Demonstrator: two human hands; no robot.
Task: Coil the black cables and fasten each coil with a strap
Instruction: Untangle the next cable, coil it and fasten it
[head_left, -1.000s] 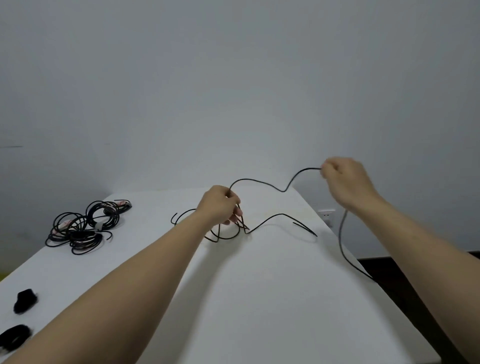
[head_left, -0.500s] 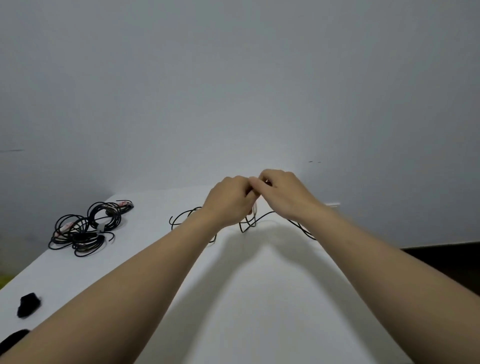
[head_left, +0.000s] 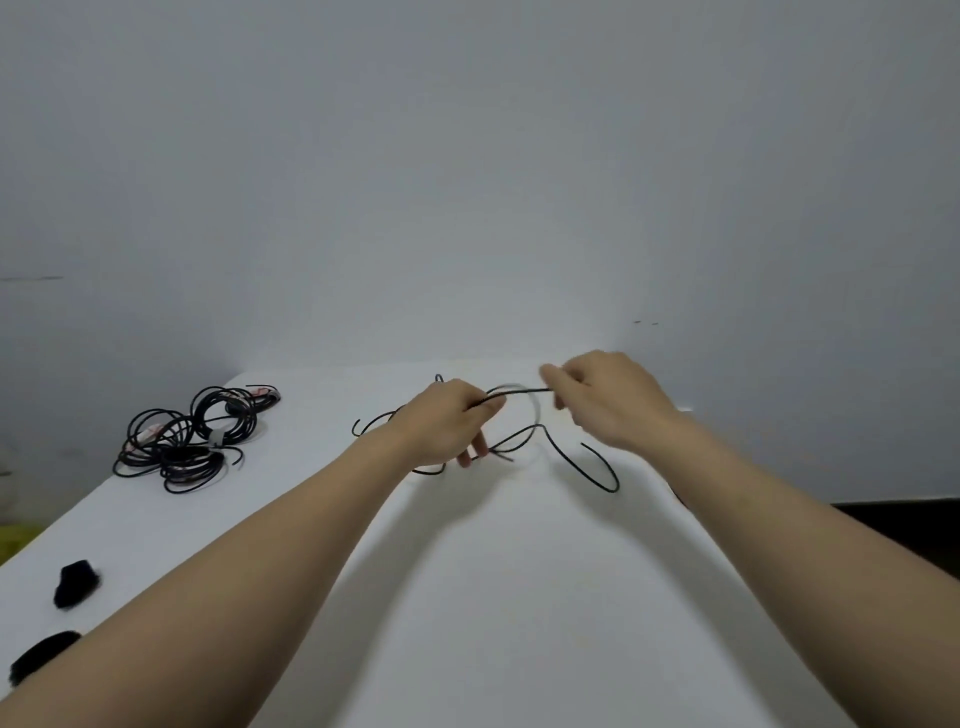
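Note:
A thin black cable (head_left: 582, 465) lies in loose loops on the far part of the white table (head_left: 519, 597). My left hand (head_left: 447, 426) grips a bunch of its loops just above the table. My right hand (head_left: 608, 400), a short way to the right, pinches the same cable, and a straight stretch of it runs between the two hands. More of the cable curves over the table below my right hand. Two black straps (head_left: 75, 582) lie at the near left edge, one of them (head_left: 39, 657) partly behind my left forearm.
A pile of coiled black cables (head_left: 192, 441) sits at the far left of the table. A plain grey wall stands right behind the table. The table's right edge drops to a dark floor (head_left: 909, 525).
One second ago my right hand held the cable far out to the right. It came in to meet my left hand, and now it has drawn a short way right again along the cable.

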